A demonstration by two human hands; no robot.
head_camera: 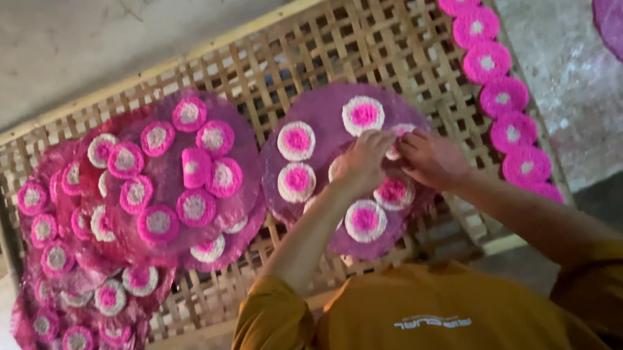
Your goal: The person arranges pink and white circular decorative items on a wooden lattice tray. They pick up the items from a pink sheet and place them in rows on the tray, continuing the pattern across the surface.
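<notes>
Head view shows both hands meeting over a purple disc (pixel 320 122) that lies on a woven bamboo rack (pixel 389 36). The left hand (pixel 362 162) and the right hand (pixel 429 158) pinch together on a small pink-and-white rosette (pixel 401 133) near the disc's middle; fingers are closed narrowly around it. Six other rosettes show on this disc, some partly hidden by the hands. Pressing unevenly could tear the thin disc or knock a neighbouring rosette (pixel 394 190) askew, I judge. Left of it lies an overlapping pile of finished discs (pixel 170 194), at least three. A row of ten rosettes (pixel 487 62) runs along the rack's right edge.
</notes>
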